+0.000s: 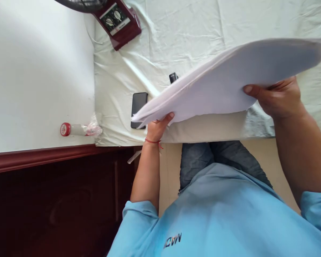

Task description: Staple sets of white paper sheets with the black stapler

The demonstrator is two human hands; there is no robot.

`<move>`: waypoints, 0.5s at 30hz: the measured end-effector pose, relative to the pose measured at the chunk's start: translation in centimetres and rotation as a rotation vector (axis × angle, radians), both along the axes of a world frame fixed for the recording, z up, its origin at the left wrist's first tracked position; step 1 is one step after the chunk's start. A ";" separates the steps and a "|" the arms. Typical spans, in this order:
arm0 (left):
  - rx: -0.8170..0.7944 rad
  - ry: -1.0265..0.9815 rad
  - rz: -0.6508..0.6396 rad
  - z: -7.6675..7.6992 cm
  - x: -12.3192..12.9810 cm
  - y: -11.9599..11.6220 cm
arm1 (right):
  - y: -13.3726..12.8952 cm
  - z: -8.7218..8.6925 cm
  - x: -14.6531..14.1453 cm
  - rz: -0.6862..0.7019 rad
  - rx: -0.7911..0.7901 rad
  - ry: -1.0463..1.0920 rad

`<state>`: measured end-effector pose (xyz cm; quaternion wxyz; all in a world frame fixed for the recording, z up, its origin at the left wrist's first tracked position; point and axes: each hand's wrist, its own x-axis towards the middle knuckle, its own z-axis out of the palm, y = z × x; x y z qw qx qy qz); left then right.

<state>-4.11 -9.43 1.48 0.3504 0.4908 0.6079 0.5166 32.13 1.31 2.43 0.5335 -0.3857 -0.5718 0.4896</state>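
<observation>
A wide stack of white paper sheets (211,85) is raised and tilted above the cloth-covered table, bowing upward at the right. My left hand (160,125) grips its near left corner, thumb on top and the other fingers hidden beneath. Farther right, my right hand (278,94) holds the near side, its thumb pressed on the paper and its fingers mostly hidden. Partly covered by the left corner, a black phone (139,103) lies on the table. A small black object (173,77) shows just behind the paper's far edge.
The table has a pale, wrinkled cloth (117,117). At the back left stands a dark red fan base (123,26). A red-capped tube with clear plastic wrap (76,129) lies on the white surface at left. Dark red wooden furniture (56,200) is below it.
</observation>
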 end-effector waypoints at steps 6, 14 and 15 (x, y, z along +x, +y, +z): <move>0.003 -0.120 -0.087 0.2 -2.0 0.4 | 0.3 0.9 0.5 0.160 -0.034 -0.038; -0.029 -0.132 -0.075 0.8 -1.2 0.4 | -0.6 2.8 0.5 0.059 -0.247 -0.348; -0.012 -0.119 -0.106 1.6 -1.1 0.4 | -0.6 3.1 0.7 0.036 -0.252 -0.358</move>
